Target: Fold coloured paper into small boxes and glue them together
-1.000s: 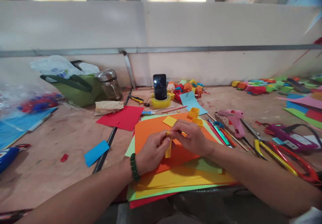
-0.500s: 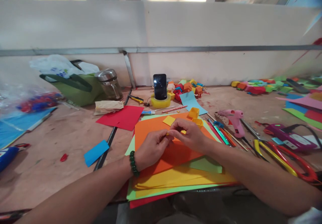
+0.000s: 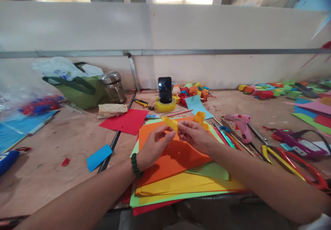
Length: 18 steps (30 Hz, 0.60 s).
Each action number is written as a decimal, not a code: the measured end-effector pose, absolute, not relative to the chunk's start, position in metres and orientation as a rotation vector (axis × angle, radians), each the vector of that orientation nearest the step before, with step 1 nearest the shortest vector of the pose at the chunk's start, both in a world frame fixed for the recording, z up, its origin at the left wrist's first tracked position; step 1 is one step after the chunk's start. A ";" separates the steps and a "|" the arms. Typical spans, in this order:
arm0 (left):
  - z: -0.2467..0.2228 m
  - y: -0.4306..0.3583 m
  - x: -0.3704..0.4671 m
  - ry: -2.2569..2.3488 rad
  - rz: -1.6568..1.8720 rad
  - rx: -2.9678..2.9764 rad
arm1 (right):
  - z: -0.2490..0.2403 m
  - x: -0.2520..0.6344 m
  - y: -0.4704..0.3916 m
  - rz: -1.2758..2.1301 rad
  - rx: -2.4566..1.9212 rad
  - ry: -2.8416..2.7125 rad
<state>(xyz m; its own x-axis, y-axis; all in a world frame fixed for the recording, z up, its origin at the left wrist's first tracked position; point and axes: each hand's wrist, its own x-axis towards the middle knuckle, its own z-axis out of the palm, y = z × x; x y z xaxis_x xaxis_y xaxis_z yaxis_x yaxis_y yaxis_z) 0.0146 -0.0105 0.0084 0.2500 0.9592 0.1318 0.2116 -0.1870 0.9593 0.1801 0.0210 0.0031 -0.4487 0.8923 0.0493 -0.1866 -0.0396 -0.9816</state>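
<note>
A small folded strip of yellow paper [image 3: 170,123] is pinched in the fingers of my right hand [image 3: 194,135], lifted above an orange sheet [image 3: 160,168]. My left hand [image 3: 156,144], with a green bead bracelet at the wrist, is beside the strip, thumb and fingers apart; it appears to hold nothing. Under the orange sheet lies a stack of yellow sheets [image 3: 176,185] and green ones. Small yellow folded paper boxes [image 3: 199,116] sit beyond my right hand, at the sheet's far corner.
To the right are a pink glue gun [image 3: 241,124], scissors [image 3: 284,163] and pens [image 3: 227,137]. A phone [image 3: 164,89] stands on a tape roll [image 3: 165,105] near a pile of coloured paper boxes [image 3: 192,91]. On the left lie a red sheet [image 3: 126,120] and a blue piece [image 3: 99,157].
The yellow paper has been raised off the orange sheet in my right hand and now shows more fully. My left hand has let go, its fingers now spread.
</note>
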 end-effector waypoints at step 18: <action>0.013 -0.018 0.014 1.282 0.864 2.233 | 0.010 0.195 0.013 0.537 -0.570 -2.028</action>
